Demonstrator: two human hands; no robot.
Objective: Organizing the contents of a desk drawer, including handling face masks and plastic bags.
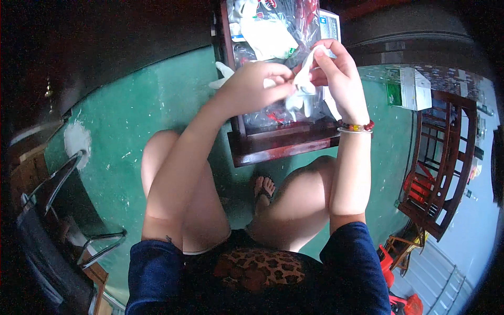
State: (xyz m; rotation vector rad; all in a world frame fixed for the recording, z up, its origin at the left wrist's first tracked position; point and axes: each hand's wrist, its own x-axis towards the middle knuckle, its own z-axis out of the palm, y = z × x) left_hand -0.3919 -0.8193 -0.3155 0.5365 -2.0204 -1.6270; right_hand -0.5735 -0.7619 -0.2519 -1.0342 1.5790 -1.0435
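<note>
A white glove (303, 86) is stretched between my two hands over the front of a dark red wooden table (286, 149). Its limp fingers hang down toward the tabletop. My right hand (341, 73) pinches its upper end between thumb and fingers. With bent fingers, slightly blurred, my left hand (254, 86) grips its middle from the left side. Another white glove-like piece (224, 71) sticks out past the table's left edge, partly behind my left hand.
Clear plastic (257, 119) covers much of the tabletop. A white sheet or packet (269, 39) and more white pieces (242, 9) lie farther back. To the right are a green and white box (407, 88) and a wooden chair (443, 157); a metal-framed chair (63, 184) stands left.
</note>
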